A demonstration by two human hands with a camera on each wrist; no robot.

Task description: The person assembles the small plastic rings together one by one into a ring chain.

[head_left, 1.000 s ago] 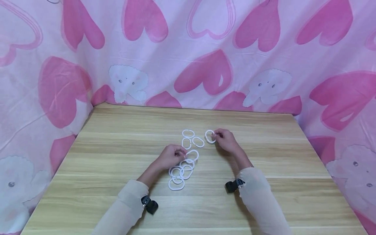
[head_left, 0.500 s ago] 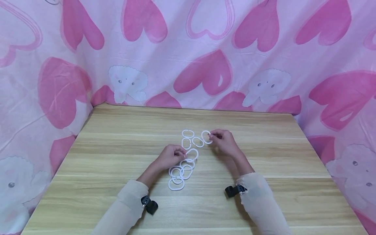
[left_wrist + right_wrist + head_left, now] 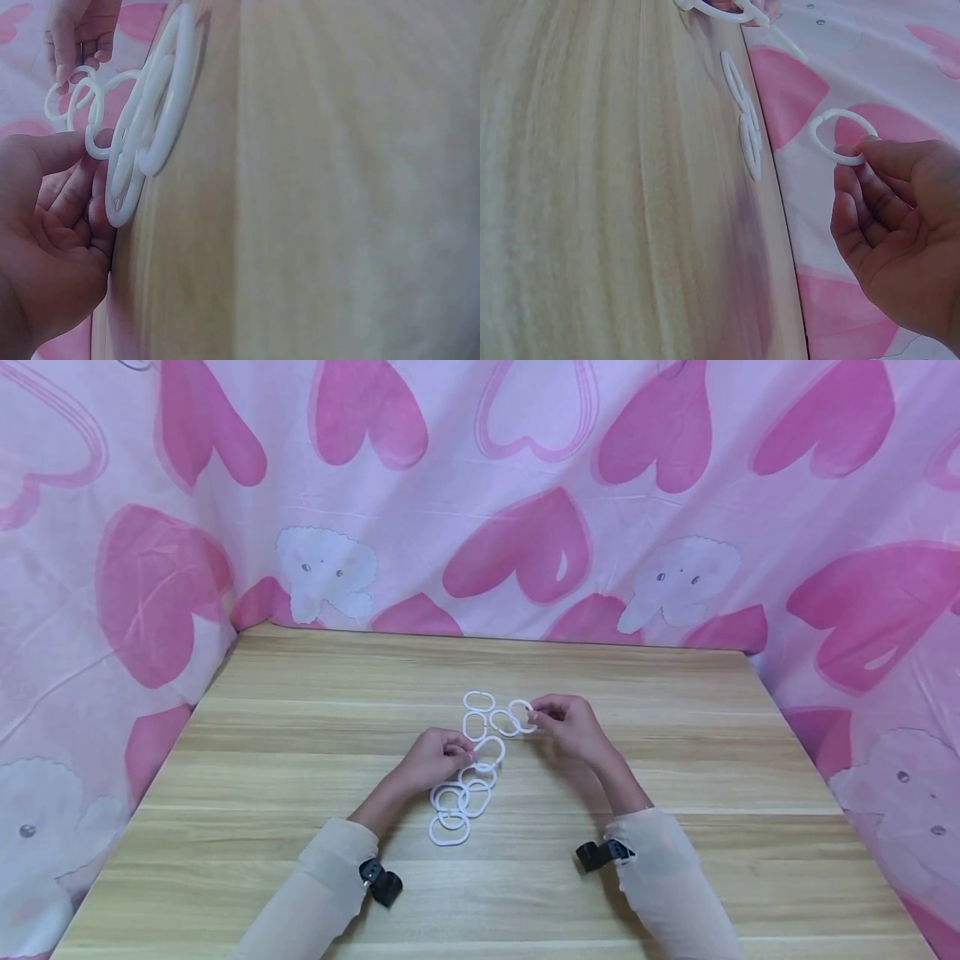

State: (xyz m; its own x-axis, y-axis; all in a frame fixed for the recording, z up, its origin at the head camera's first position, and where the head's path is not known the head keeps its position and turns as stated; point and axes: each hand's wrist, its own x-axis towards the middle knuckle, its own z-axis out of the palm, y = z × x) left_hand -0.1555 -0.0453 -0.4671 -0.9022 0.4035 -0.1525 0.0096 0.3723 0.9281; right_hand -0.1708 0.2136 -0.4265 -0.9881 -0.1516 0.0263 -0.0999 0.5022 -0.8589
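In the head view my left hand (image 3: 431,762) pinches the end link (image 3: 503,751) of a chain of white oval plastic links (image 3: 449,844). That end link is tilted up, while the rest of the chain trails on the wood toward me. Farther right, my right hand (image 3: 572,724) holds a single white link (image 3: 826,115) between thumb and fingertips. The right wrist view shows it raised off the tabletop, with a small gap in its rim. From the head camera this link overlaps the rightmost of three loose white links (image 3: 502,734) lying behind the chain.
The wood-grain table (image 3: 300,693) fills the lower part of the head view. A pink curtain (image 3: 420,543) with hearts hangs along its back and sides. Small black cameras (image 3: 386,887) sit at both wrists.
My right hand has moved left with its link, from beside the loose links to overlapping the rightmost one. The left hand has barely moved, its end link lifted slightly.
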